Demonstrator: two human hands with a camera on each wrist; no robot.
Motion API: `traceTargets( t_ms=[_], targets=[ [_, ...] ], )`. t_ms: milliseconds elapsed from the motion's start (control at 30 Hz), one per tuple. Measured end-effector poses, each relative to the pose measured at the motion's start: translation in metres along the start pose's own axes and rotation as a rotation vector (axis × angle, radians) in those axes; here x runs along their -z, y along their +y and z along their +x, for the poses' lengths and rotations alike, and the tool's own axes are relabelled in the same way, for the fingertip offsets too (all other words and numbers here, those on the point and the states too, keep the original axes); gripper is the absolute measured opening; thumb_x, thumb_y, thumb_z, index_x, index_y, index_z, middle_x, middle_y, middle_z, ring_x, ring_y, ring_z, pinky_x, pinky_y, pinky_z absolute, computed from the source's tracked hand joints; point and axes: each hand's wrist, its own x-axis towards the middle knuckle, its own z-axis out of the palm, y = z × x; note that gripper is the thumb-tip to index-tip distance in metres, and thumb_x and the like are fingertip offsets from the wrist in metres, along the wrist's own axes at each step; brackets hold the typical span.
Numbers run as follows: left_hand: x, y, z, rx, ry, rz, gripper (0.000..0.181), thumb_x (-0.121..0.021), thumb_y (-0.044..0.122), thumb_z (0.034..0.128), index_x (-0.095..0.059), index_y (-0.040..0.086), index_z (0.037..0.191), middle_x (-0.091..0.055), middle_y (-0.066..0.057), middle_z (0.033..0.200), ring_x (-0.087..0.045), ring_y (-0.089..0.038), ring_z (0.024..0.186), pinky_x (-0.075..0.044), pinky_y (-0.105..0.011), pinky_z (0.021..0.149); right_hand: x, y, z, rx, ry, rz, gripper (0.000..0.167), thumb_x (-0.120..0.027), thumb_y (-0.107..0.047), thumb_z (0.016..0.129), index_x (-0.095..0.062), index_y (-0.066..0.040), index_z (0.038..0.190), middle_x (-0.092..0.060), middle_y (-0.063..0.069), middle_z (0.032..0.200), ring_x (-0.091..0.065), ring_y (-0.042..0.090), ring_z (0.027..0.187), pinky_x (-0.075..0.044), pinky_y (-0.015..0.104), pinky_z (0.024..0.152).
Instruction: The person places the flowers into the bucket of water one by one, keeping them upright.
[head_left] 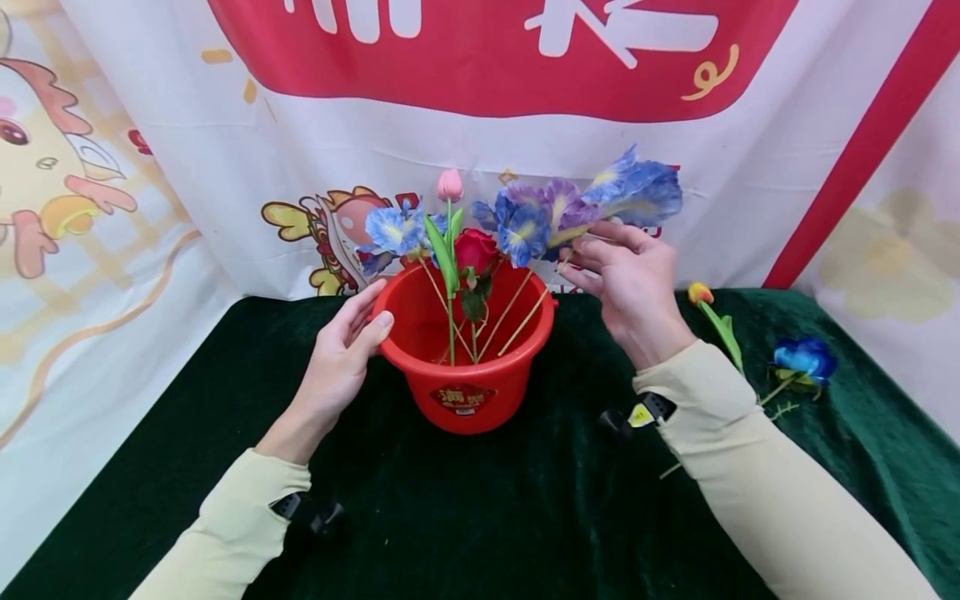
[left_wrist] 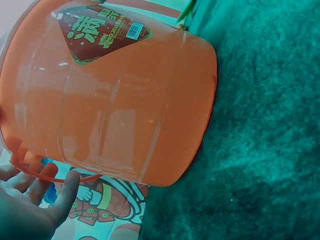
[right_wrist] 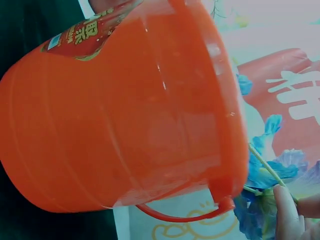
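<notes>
A red bucket [head_left: 465,400] stands upright on the dark green cloth. My left hand [head_left: 341,358] touches its left side, with fingers and thumb against the rim and side handle. Inside the bucket stand a pink tulip [head_left: 450,185], a red rose [head_left: 475,250], a light blue iris [head_left: 396,229] and more blue and purple irises [head_left: 521,229]. At the bucket's right, my right hand [head_left: 626,279] pinches an iris stem [right_wrist: 267,167] between thumb and fingers, just beneath the blooms. A large blue iris bloom [head_left: 637,187] leans out above that hand.
On the cloth [head_left: 442,517] at the right lie an orange-yellow tulip [head_left: 701,293] and a dark blue flower [head_left: 806,360], partly behind my right forearm. A printed white and red curtain [head_left: 480,142] hangs close behind the bucket. Another printed drape [head_left: 97,275] stands at the left.
</notes>
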Motion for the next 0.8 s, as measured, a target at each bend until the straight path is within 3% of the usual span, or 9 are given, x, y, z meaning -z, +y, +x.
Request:
traceTargets(
  t_ms=[333, 567, 800],
  targets=[
    [-0.001, 0.001, 0.000, 0.003, -0.004, 0.001, 0.066, -0.053, 0.042, 0.1114, -0.029, 0.020, 0.169, -0.043, 0.000, 0.169, -0.048, -0.027, 0.150, -0.054, -0.013, 0.102, -0.008, 0.022, 0.009, 0.140, 0.021, -0.165, 0.026, -0.070, -0.002, 0.100, -0.069, -0.007, 0.126, -0.075, 0.015, 0.114, -0.076, 0.017, 0.086, -0.066, 0.032, 0.083],
    [-0.002, 0.000, 0.000, -0.004, 0.000, 0.005, 0.064, -0.052, 0.042, 0.1117, -0.030, 0.022, 0.169, -0.042, 0.000, 0.170, -0.048, -0.028, 0.151, -0.054, -0.014, 0.103, -0.012, 0.042, 0.003, 0.222, 0.039, -0.412, 0.028, -0.068, -0.005, 0.100, -0.069, -0.010, 0.127, -0.075, 0.009, 0.113, -0.073, 0.016, 0.094, -0.065, 0.028, 0.090],
    [-0.002, 0.000, 0.000, -0.009, 0.002, 0.007, 0.063, -0.052, 0.041, 0.1118, -0.031, 0.023, 0.169, -0.042, -0.001, 0.170, -0.048, -0.027, 0.150, -0.054, -0.014, 0.103, -0.012, 0.053, -0.002, 0.317, 0.037, -0.512, 0.027, -0.071, -0.010, 0.099, -0.070, -0.012, 0.126, -0.076, 0.009, 0.116, -0.069, 0.017, 0.102, -0.062, 0.026, 0.087]
  ],
)
